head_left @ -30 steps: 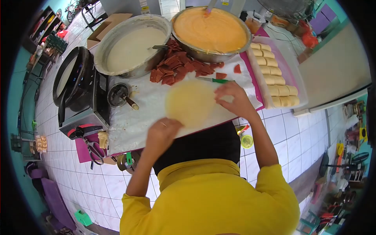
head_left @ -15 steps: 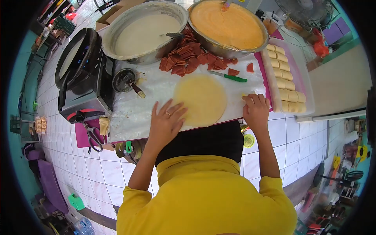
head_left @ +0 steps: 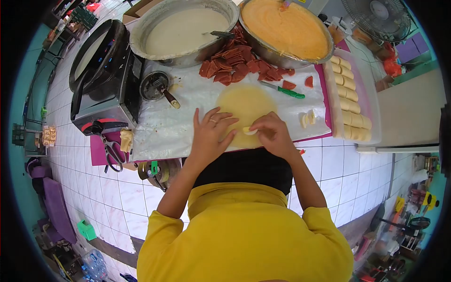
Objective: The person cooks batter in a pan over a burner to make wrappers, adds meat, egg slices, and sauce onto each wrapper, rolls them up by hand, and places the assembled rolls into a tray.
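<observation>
A thin round yellow wrapper (head_left: 251, 101) lies flat on the white sheet (head_left: 171, 131). My left hand (head_left: 211, 134) rests at the wrapper's left edge, its fingers spread and holding nothing. Over the lower part of the wrapper, my right hand (head_left: 272, 134) pinches a small pale-yellow piece (head_left: 250, 131). A few similar pale pieces (head_left: 308, 119) lie to the right of that hand. Behind the wrapper are a heap of reddish slices (head_left: 230, 61) and a green-handled knife (head_left: 291, 92).
A bowl of pale batter (head_left: 185, 33) and a bowl of orange mixture (head_left: 286, 30) stand at the back. On the left are a stove with a black pan (head_left: 98, 61), a ladle (head_left: 159, 88) and scissors (head_left: 112, 152). A tray (head_left: 374, 101) on the right holds rolls.
My right hand has gone from the wrapper's right edge to the pale pieces, then back over the wrapper with one piece. My left hand has opened at the wrapper's left edge.
</observation>
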A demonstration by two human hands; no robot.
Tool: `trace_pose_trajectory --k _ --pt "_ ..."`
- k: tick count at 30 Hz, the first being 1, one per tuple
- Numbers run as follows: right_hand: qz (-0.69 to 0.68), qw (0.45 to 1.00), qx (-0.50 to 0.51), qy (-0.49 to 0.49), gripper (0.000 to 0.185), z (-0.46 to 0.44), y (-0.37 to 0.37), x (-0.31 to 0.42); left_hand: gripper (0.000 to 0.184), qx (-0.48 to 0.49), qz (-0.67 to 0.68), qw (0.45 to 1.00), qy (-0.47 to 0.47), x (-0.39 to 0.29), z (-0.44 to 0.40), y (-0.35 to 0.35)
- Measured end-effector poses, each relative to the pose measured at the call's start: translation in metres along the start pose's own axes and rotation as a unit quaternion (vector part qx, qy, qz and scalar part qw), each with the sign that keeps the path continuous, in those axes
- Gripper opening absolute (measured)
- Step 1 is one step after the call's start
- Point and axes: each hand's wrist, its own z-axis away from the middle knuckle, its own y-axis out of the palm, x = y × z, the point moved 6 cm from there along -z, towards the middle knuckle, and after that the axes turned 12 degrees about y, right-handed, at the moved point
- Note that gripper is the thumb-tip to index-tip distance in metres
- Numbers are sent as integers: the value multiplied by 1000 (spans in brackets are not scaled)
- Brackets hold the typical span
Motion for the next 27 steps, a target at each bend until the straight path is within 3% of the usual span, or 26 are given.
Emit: trace_pose_trajectory --k 2,5,8,10,12,15,19,20,23,27 --pt "49 998 9 -33 25 0 9 0 30 15 7 1000 4 -5 -3 8" --pt "65 994 -76 -37 27 2 -3 0 32 27 16 999 15 -12 -5 14" --pt "104 973 -197 -65 30 -4 -43 7 34 32 16 999 30 -15 -11 17" --pt "176 910 -350 -138 33 -12 -84 23 35 31 28 999 29 -16 -12 20" --pt "170 892 -407 -97 39 -34 -118 28 32 41 29 998 41 -20 -17 23" --pt "140 949 -280 34 48 -77 -131 47 26 18 15 998 55 -15 -28 17" --pt "302 929 -173 -124 27 -111 -125 60 20 -1 -8 1000 -1 13 -59 1" --pt "271 941 -168 -115 15 -113 -125 60 20 -12 -25 1000 -3 22 -70 -2" --pt "282 923 -187 -186 14 -121 -134 65 18 -29 -101 994 1 49 -98 0" --pt "199 942 -218 -161 13 -115 -170 71 16 29 -240 970 -4 60 -128 16"
